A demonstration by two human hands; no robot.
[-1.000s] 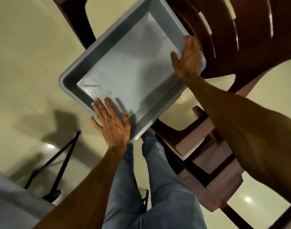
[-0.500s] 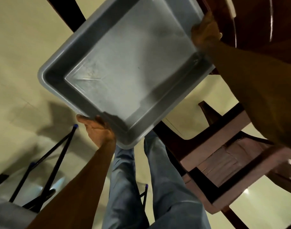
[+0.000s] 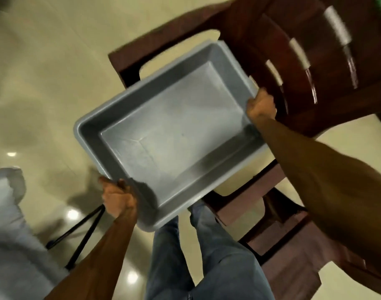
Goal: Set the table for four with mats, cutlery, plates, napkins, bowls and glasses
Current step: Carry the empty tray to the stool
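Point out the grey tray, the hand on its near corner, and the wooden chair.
Grey rectangular plastic tray (image 3: 176,135), head view: bare inner floor.
Left hand (image 3: 118,199), head view: back of the hand, gripping the tray's near corner rim.
Dark red-brown wooden chair (image 3: 293,50), head view: curved slatted back.

A home dining room by the look of it, glossy cream tiled floor (image 3: 44,68), dark red-brown wooden chairs (image 3: 293,61) crowded close together, ceiling lights glinting off the tiles

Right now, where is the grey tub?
In the head view the empty grey tub is mid-frame, carried above the floor between the left hand at its near-left rim and the right hand at its far-right rim, beside dark red plastic chairs.
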